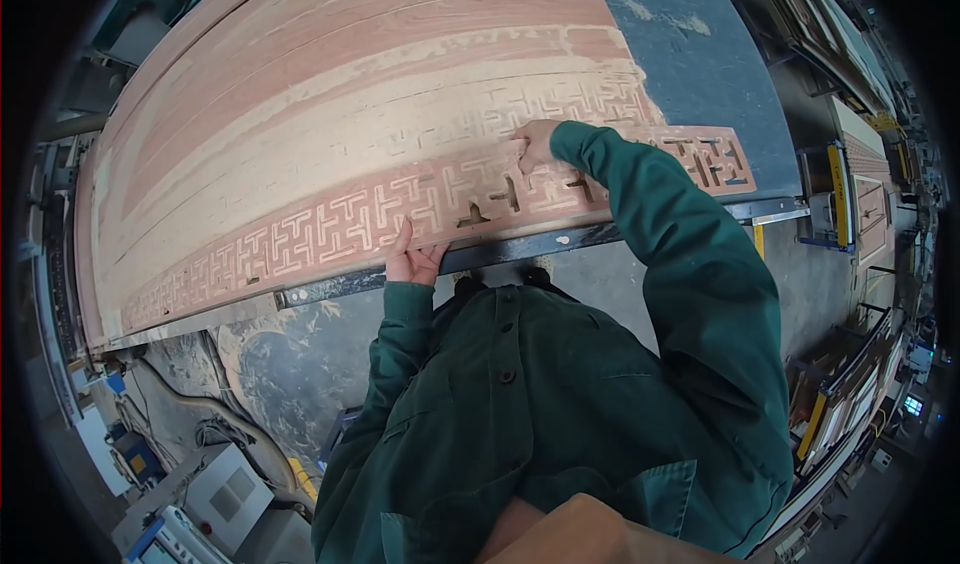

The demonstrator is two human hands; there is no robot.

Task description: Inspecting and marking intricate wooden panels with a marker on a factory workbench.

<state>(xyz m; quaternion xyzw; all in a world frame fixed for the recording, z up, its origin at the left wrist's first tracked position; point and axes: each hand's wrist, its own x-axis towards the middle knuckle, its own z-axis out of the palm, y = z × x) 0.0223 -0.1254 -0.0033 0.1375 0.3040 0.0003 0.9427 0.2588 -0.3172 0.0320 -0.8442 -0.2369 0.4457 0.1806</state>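
Observation:
A long reddish-brown wooden fretwork panel (345, 222) lies along the near side of a large wooden board (330, 84). Its right end reaches past the board, over the blue tabletop (690, 64). Several cut-outs go right through, while others look filled or dusty. My left hand (415, 262) holds the panel's near edge, thumb on top and fingers lower down by the dark metal rail. At the far edge, my right hand (540, 146) is closed on the panel, fingers bent; part of its grip is hidden.
Pale sawdust covers the board, which shows matching carved grooves beyond the panel. A dark metal rail (530, 247) runs along the table's front. A hose (215, 399) and grey cabinet (225, 499) stand lower left; racks with yellow uprights (838, 194) are at the right.

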